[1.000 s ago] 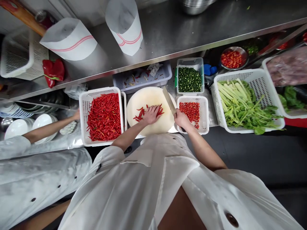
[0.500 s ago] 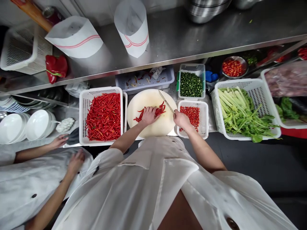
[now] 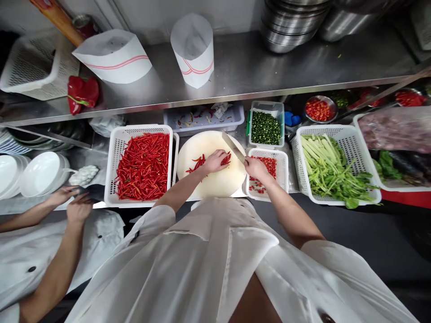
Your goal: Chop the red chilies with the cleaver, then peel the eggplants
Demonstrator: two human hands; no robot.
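On the round cutting board [image 3: 215, 190] lie whole red chillies [image 3: 198, 162], some left of my left hand and some poking out past its fingertips. My left hand [image 3: 215, 161] is closed over a bunch of them, pressing it to the board. My right hand [image 3: 255, 168] grips the handle of a knife [image 3: 234, 147], whose blade points away over the board's right side, just right of the chilli tips. Close by my right forearm sits a white basket [image 3: 285, 172] of cut red chillies. A larger white basket [image 3: 107, 190] heaped with whole red chillies stands left of the board.
Behind the board are a bluish tray [image 3: 202, 128] with scraps and a tub of chopped green chillies [image 3: 265, 127]. Leafy celery [image 3: 323, 166] fills a basket at right. A steel shelf [image 3: 235, 67] overhangs the back. At left, a co-worker's hands [image 3: 79, 204] hold something dark.
My left hand has shifted right along the chillies, leaving some behind it. The knife blade has turned to show more of its flat side. The co-worker's hands have come together.
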